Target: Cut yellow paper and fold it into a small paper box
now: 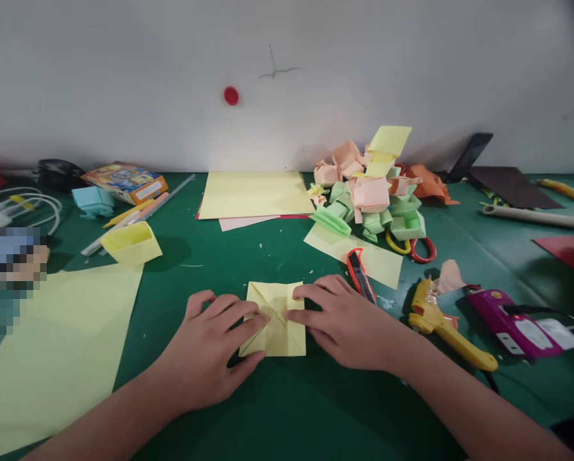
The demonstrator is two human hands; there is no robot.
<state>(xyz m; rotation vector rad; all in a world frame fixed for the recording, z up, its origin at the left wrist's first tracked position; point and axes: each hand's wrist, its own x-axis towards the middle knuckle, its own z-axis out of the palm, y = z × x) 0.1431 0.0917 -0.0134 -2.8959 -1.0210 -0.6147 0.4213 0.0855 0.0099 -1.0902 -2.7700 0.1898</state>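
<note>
My left hand (210,346) and right hand (349,320) come in from the two lower corners over the green worktop (325,410). Between them, flat on the worktop right in front of me, lies a small yellow folded square (277,339) with creases crossing at its middle. My left fingers are loosely spread over its left side, thumb at the lower edge; my right fingers are a little apart, their tips on the right side. Neither hand is closed around anything; I seem to be pressing from both sides so the folds lie flat and the paper can't slip.

A big yellow sheet (66,333) is to my left, with a yellow paper box (131,240) by its far edge. Past my right hand are a utility knife (360,275), a yellow glue gun (453,336) and scissors (422,251), probably put there for easy reach. The heap of folded paper pieces (371,195) sits by the wall, perhaps to leave my folding space free.

The printed box (126,182) has colourful pictures, and the purple case (512,323) has pale labels, but I can't read any brand or wording on either.
</note>
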